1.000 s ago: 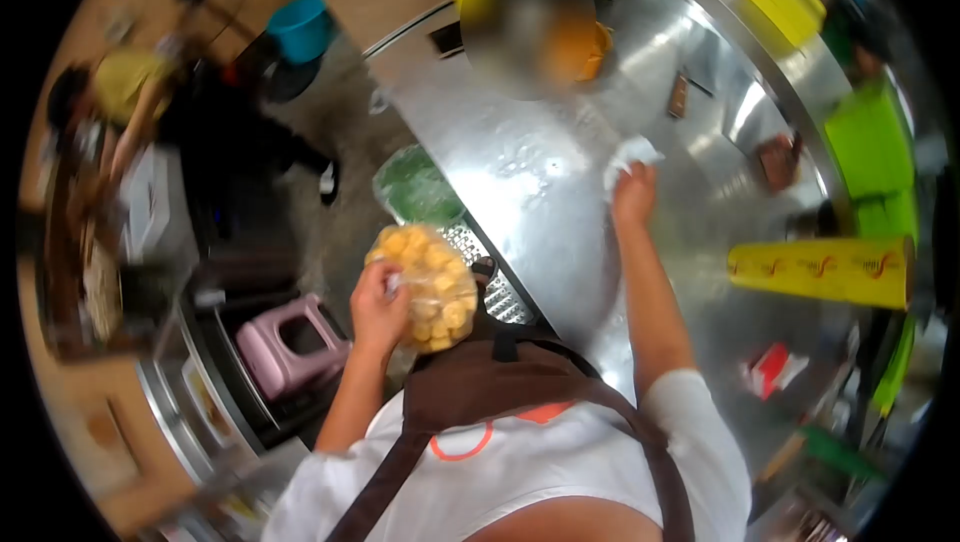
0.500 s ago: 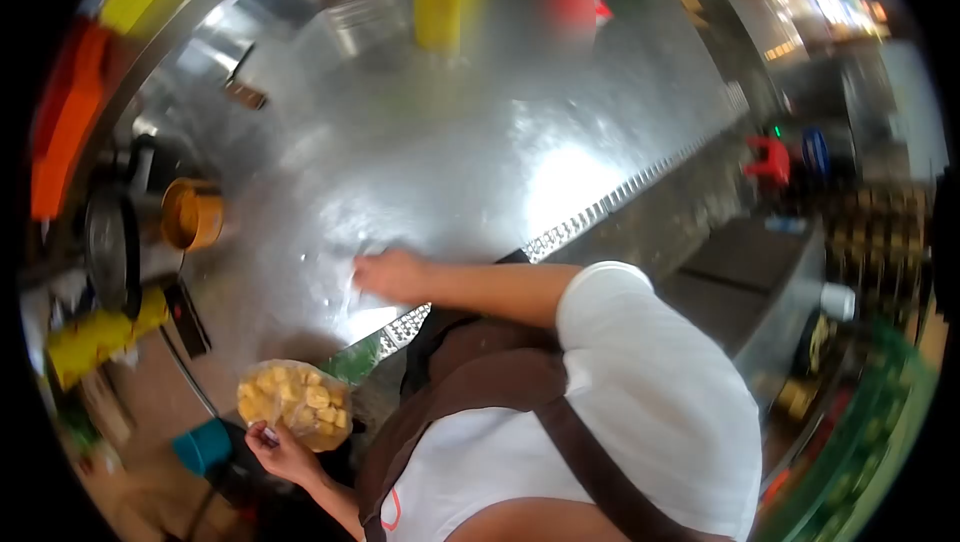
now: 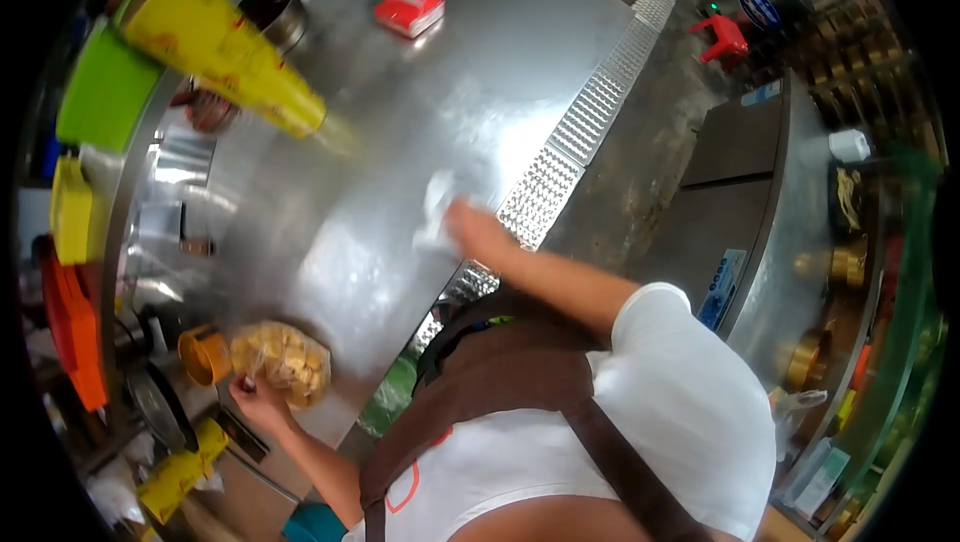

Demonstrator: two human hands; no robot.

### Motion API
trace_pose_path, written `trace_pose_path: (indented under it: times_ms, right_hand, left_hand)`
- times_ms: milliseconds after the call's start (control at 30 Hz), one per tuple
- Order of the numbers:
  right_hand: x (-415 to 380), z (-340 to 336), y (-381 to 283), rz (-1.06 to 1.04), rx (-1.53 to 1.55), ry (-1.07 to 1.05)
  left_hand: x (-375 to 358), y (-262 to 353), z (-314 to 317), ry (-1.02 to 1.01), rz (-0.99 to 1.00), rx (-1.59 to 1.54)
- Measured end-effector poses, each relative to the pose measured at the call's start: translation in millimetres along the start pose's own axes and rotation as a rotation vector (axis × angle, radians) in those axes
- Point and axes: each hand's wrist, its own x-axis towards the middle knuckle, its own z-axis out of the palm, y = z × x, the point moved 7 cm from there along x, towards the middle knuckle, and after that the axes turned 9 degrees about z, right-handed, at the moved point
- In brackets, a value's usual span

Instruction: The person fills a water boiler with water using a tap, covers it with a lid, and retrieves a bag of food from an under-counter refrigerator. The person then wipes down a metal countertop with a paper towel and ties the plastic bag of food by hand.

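Observation:
My left hand (image 3: 262,400) grips the edge of a clear plastic bag (image 3: 290,354) filled with yellow chunks, over the near left part of the steel table (image 3: 370,172). An orange-yellow mug (image 3: 204,356) stands right beside the bag. Closed around a crumpled white tissue (image 3: 437,204), my right hand (image 3: 478,229) is at the tabletop close to the perforated metal strip; the hand is a little blurred by motion. Part of the tissue sticks out past the fingers.
A red tissue pack (image 3: 410,14) lies farther back on the table, near a metal pot (image 3: 275,10). Long yellow packaging (image 3: 225,47) overhangs the left side. A dark round pan (image 3: 160,405) stands at lower left. Beyond the perforated strip (image 3: 585,117) is a red stool (image 3: 722,37).
My right hand has swept across the table with the tissue, toward the perforated strip. My left hand has brought the bag over the table beside the mug. The view has turned.

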Motion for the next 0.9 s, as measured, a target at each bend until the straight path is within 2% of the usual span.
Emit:
trace_pose_path:
  times_ms: [33,67,133,167,200,233,267,333,533,567,633,733,767,800,833,867,900]
  right_hand:
    - [-24,-21,-27,-0.126,0.119,0.034]
    - [-35,-31,-29,-0.259,0.252,0.187]
    - [-30,-31,-20,-0.385,0.307,0.102]
    - [-21,-37,-9,-0.367,0.271,0.07]
    - [-11,-46,6,-0.349,0.232,0.036]
    - [6,-57,34,-0.286,0.232,0.139]
    - [27,-71,66,-0.223,0.23,0.237]
    - [78,-100,139,0.033,0.156,0.214]
    - [222,-186,303,0.392,0.174,0.596]
    - [245,-195,315,0.379,0.187,0.606]
    - [277,-207,343,0.532,0.188,0.633]
    - [266,-202,328,0.416,0.133,0.618]
    - [266,-178,328,0.494,0.308,0.471]
    - [268,-139,324,0.413,0.407,0.443]
    - [239,-125,306,0.42,0.587,0.319]
    - [212,-120,278,0.399,0.511,0.159]
    - [203,-84,261,0.242,0.583,0.397]
  left_hand:
    - [4,1,5,-0.091,-0.061,0.015]
    - [6,3,6,-0.094,-0.031,0.016]
    - [6,2,19,-0.172,0.016,0.043]
    - [8,9,15,-0.169,0.044,0.042]
    - [6,12,13,-0.205,0.004,0.192]
    - [2,17,11,-0.238,-0.045,0.345]
    - [0,32,9,-0.235,-0.033,0.349]
    - [-8,48,8,-0.347,-0.215,0.43]
    - [-22,130,18,-0.29,-0.098,0.514]
    - [-25,139,23,-0.268,-0.005,0.518]
    - [-33,160,32,-0.275,0.039,0.454]
    - [-54,208,37,-0.326,0.108,0.37]
    - [-56,203,43,-0.36,0.128,0.341]
    - [-55,199,57,-0.406,0.169,0.296]
    - [-51,214,70,-0.425,0.12,0.273]
    - [-52,237,77,-0.452,0.082,0.248]
    - [-49,261,88,-0.538,0.024,0.151]
